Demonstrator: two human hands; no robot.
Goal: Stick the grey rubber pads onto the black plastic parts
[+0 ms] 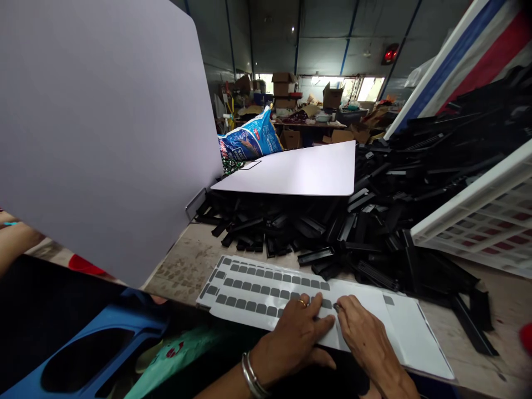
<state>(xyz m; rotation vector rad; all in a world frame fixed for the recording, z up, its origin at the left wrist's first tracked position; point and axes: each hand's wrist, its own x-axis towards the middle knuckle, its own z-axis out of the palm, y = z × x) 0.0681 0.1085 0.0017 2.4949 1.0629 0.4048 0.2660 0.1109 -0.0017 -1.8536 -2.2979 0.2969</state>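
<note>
A white sheet (249, 317) with rows of dark grey rounded pads, which look like stickers, lies along the front of the table. My left hand (301, 327) rests on this sheet with its fingers spread, wearing a ring and a silver bangle. Just to its right, my right hand (362, 332) pinches a small dark grey sticker (336, 306) at the edge of the pad rows. Under and beside the right hand the sheet is bare white, apart from a single grey pad (388, 300) farther right.
A heap of black plastic strips (299, 221) covers the table behind the sheet. A white panel (299, 172) lies on the heap; a larger white panel (103, 122) stands at left. A white plastic crate (477, 216) is at right, a blue stool (100, 343) below left. Another person's arm (19, 244) shows at far left.
</note>
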